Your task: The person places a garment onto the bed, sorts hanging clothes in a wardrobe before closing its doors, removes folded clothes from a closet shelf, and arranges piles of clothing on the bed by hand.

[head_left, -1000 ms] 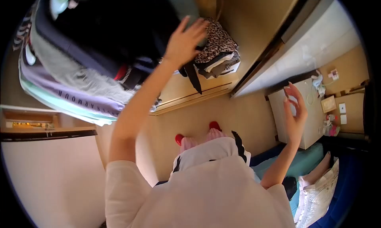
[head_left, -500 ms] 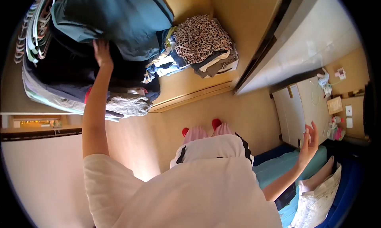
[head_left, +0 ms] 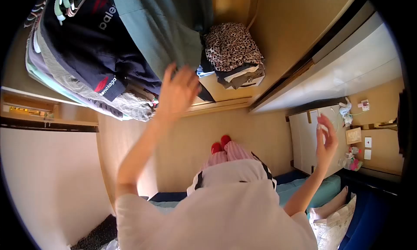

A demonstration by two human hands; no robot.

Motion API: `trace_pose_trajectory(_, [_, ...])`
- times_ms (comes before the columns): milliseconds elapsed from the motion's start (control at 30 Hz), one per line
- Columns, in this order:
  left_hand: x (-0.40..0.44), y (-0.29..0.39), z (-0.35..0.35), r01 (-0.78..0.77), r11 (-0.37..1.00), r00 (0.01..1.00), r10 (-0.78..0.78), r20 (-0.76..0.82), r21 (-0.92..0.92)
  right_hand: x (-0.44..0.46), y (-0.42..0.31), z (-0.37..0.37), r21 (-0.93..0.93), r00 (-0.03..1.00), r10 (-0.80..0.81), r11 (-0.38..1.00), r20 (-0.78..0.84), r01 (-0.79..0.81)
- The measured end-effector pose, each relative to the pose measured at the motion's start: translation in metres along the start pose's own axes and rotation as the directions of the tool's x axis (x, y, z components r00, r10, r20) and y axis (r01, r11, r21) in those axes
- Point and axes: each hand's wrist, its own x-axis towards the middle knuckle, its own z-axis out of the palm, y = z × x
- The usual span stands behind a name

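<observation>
Grey-green cloth is seen in the head view at the upper centre, as a hanging garment (head_left: 167,35) beside a dark printed top (head_left: 80,48) at upper left. Before the garment's lower edge the left hand (head_left: 178,93) is blurred; whether its grip is closed on cloth cannot be told. Leopard-print fabric (head_left: 232,48) is stacked just right of the garment. At centre right, the right hand (head_left: 326,141) is raised, thumb and curled fingers parted, before a white cabinet (head_left: 302,139).

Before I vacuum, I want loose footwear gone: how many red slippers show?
2: left slipper and right slipper, close together at the ends of the pink trousers.
</observation>
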Motion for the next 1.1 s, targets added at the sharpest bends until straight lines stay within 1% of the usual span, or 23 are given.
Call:
trace_pose_trajectory(67, [-0.035,0.031,0.02,0.004,0.988,0.999,0.004,0.051,-0.154,-0.007,0.003,-0.007,-0.033,0.997,0.005,0.999,0.076,-0.002])
trace_pose_trajectory(133, [-0.041,0.074,0.007,-0.01,0.897,0.997,0.045,0.068,-0.442,-0.008,-0.002,-0.019,-0.073,0.998,-0.027,0.997,0.054,0.031])
trace_pose_trajectory(200, [-0.04,0.129,-0.008,0.056,0.729,0.996,0.005,0.087,-0.682,-0.007,0.004,-0.041,-0.118,0.995,-0.097,0.988,0.027,0.1])
trace_pose_trajectory(233, [-0.04,0.156,-0.016,0.027,0.632,0.998,0.03,0.058,-0.775,-0.005,0.003,-0.046,-0.122,0.995,-0.099,0.987,0.024,0.101])
trace_pose_trajectory(300, [-0.029,0.197,-0.032,-0.042,0.477,0.996,0.087,-0.001,-0.878,0.004,0.002,-0.06,-0.149,0.958,-0.242,0.964,-0.152,0.22])
trace_pose_trajectory(333, [-0.02,0.211,-0.04,-0.076,0.426,0.992,0.121,-0.026,-0.902,0.009,0.005,-0.072,-0.162,0.96,-0.251,0.96,-0.127,0.229])
trace_pose_trajectory(467, [0.031,0.255,-0.054,-0.067,0.403,0.996,0.079,-0.038,-0.913,0.051,0.023,-0.102,-0.29,0.886,-0.445,0.871,-0.129,0.396])
trace_pose_trajectory(500, [0.061,0.27,-0.054,-0.073,0.424,0.996,-0.018,-0.088,-0.903,0.083,0.031,-0.114,-0.414,0.81,-0.573,0.773,-0.13,0.48])
trace_pose_trajectory(567, [0.088,0.275,-0.046,-0.078,0.44,0.985,-0.104,-0.137,-0.895,0.102,0.042,-0.123,-0.556,0.772,-0.634,0.659,-0.047,0.507])
trace_pose_trajectory(633, [0.141,0.295,-0.03,0.008,0.558,0.905,-0.358,-0.232,-0.83,0.166,0.078,-0.149,-0.571,0.658,-0.753,0.536,0.009,0.622])
trace_pose_trajectory(667, [0.142,0.29,-0.024,0.008,0.559,0.905,-0.357,-0.233,-0.829,0.169,0.083,-0.15,-0.629,0.595,-0.802,0.438,0.05,0.642])
trace_pose_trajectory(700, [0.169,0.299,-0.008,0.085,0.533,0.801,-0.539,-0.261,-0.842,0.209,0.106,-0.155,-0.645,0.473,-0.87,0.284,0.137,0.71])
trace_pose_trajectory(733, [0.188,0.3,0.004,0.145,0.487,0.678,-0.683,-0.272,-0.861,0.232,0.116,-0.156,-0.599,0.427,-0.895,0.27,0.133,0.754])
trace_pose_trajectory(800, [0.209,0.29,0.023,0.169,0.419,0.624,-0.746,-0.232,-0.892,0.263,0.117,-0.144,-0.521,0.339,-0.931,0.222,0.139,0.824])
trace_pose_trajectory(833, [0.216,0.289,0.03,0.196,0.337,0.588,-0.792,-0.164,-0.921,0.278,0.117,-0.137,-0.488,0.233,-0.95,0.104,0.21,0.867])
trace_pose_trajectory(867, [0.221,0.287,0.043,0.158,0.27,0.68,-0.727,-0.094,-0.95,0.273,0.12,-0.135,-0.496,0.16,-0.948,0.002,0.276,0.868])
trace_pose_trajectory(900, [0.223,0.28,0.051,0.179,0.225,0.687,-0.725,-0.042,-0.958,0.296,0.119,-0.109,-0.402,0.081,-0.964,-0.029,0.253,0.915])
trace_pose_trajectory(933, [0.223,0.276,0.051,0.178,0.353,0.701,-0.7,-0.133,-0.918,0.303,0.119,-0.095,-0.435,0.08,-0.945,-0.071,0.318,0.897])
trace_pose_trajectory(967, [0.231,0.286,0.057,0.153,0.306,0.759,-0.645,-0.086,-0.94,0.299,0.127,-0.106,-0.518,0.133,-0.91,-0.1,0.394,0.85])
trace_pose_trajectory(1000, [0.227,0.277,0.061,0.193,0.292,0.756,-0.653,-0.047,-0.937,0.312,0.136,-0.093,-0.628,0.105,-0.935,-0.141,0.338,0.765])
trace_pose_trajectory(1033, [0.218,0.273,0.055,0.23,0.346,0.753,-0.655,-0.058,-0.91,0.311,0.125,-0.08,-0.622,0.083,-0.94,-0.151,0.331,0.768])
trace_pose_trajectory(1067, [0.223,0.277,0.057,0.237,0.329,0.762,-0.646,-0.035,-0.914,0.312,0.136,-0.091,-0.654,0.124,-0.932,-0.141,0.342,0.743])
trace_pose_trajectory(1100, [0.233,0.281,0.052,0.443,0.443,0.77,-0.633,0.078,-0.779,0.323,0.127,-0.069,-0.609,0.058,-0.95,-0.148,0.306,0.78])
